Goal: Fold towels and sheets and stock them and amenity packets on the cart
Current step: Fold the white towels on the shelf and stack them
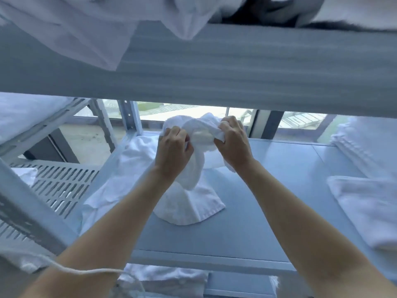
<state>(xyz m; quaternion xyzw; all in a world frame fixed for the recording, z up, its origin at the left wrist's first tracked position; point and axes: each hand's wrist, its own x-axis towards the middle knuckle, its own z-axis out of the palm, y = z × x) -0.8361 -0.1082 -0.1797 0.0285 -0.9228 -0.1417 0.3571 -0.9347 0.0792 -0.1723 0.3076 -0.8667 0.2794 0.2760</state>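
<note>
Forearms extended over grey shelf [268, 190]. Left hand [173, 147] and right hand [233, 140] both fisted round bunched white towel [189, 203], held above mid-shelf, lower hem resting on surface. Folded towels [369, 209] stacked at right. Risk judged: bunched grip yields crooked fold; trailing hem may drag loose linen [120, 179] at left.

I've got both hands mid-shelf [268, 190], left hand [174, 147] and right hand [233, 143] side by side gripping a towel [189, 203] whose end rests on it; crumpled cloth [120, 175] left, folded towels [369, 209] right, upper shelf [236, 72] overhead.
</note>
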